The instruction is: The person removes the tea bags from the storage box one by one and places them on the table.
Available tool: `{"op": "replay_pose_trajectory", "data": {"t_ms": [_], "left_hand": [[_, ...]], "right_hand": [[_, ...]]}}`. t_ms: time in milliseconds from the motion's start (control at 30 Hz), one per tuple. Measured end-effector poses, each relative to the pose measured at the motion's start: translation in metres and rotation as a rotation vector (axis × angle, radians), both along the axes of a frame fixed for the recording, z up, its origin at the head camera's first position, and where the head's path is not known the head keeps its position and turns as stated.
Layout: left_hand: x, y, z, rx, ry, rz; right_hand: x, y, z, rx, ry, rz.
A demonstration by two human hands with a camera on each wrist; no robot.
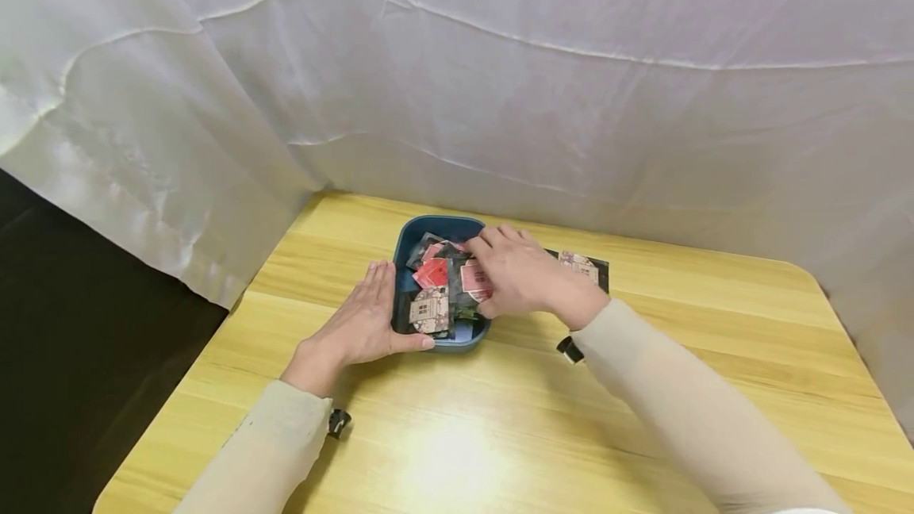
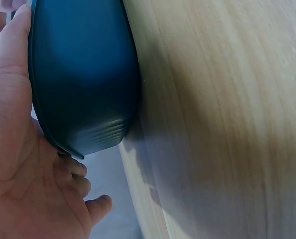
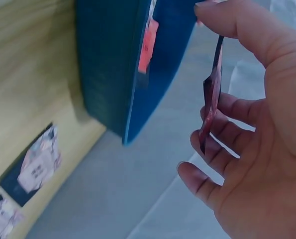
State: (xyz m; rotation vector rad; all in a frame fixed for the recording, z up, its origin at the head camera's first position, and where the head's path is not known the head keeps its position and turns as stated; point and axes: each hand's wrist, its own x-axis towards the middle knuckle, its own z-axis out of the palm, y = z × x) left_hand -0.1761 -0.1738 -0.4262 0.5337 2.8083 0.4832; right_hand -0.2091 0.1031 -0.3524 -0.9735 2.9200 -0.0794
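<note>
A dark blue plastic bin (image 1: 444, 220) stands on the table, holding several small flat sachets. Among them are a red sachet (image 1: 432, 273) and a black-and-beige sachet (image 1: 430, 310) printed with a window-like picture. My left hand (image 1: 360, 327) rests against the bin's left side, fingers fairly straight along the rim and thumb over the front edge. Above the bin's right side, my right hand (image 1: 517, 272) holds a thin dark sachet with pink on it (image 3: 212, 102) between thumb and fingers. The hand covers part of the contents in the head view.
On the wooden table (image 1: 685, 324), right of the bin, lie black sachets with pale prints (image 1: 580, 264), partly behind my right hand. In the right wrist view, two such sachets (image 3: 36, 167) show. A pale cloth curtain (image 1: 500, 101) hangs behind the table.
</note>
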Motion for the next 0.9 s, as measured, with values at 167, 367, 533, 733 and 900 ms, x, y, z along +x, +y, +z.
{"op": "replay_pose_trajectory", "data": {"t_ms": [167, 367, 533, 733, 900], "left_hand": [[-0.001, -0.001, 0.001, -0.010, 0.005, 0.000], [-0.004, 0.002, 0.004, -0.036, 0.018, -0.017], [-0.004, 0.003, 0.006, -0.062, 0.023, -0.028], [-0.004, 0.005, 0.003, -0.076, 0.025, -0.015], [-0.005, 0.001, 0.001, -0.069, 0.026, -0.009]], "right_hand": [[0.002, 0.024, -0.001, -0.074, 0.035, 0.003], [0.006, 0.056, -0.009, -0.115, 0.055, -0.023], [0.008, 0.082, -0.019, -0.127, 0.030, -0.074], [0.012, 0.115, -0.025, -0.168, 0.016, -0.142], [0.017, 0.138, -0.031, -0.177, 0.006, -0.188]]}}
